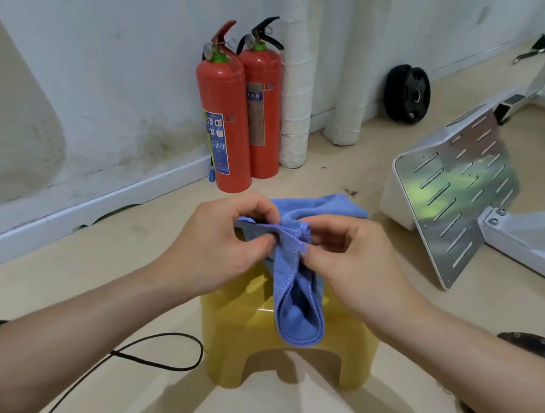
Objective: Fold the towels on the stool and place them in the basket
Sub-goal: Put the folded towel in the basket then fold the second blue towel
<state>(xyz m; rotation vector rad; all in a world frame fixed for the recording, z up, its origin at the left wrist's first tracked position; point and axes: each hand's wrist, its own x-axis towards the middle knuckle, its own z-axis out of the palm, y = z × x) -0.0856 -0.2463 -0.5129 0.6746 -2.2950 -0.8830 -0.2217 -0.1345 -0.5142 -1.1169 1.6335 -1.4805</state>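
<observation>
Both hands, left hand (218, 241) and right hand (349, 259), pinch blue towel (299, 294) above yellow stool (237, 335), beige floor (95, 263).

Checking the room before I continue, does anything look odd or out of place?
A loose black cable loops across the floor beside the yellow stool, a possible trip hazard. The wall behind the fire extinguishers is stained.

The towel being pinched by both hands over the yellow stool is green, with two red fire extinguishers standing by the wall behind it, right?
Not quite: the towel is blue, not green, as the head view shows. The rest holds: the left hand and right hand both pinch it over the yellow stool, and two red fire extinguishers stand by the wall behind it.
</observation>
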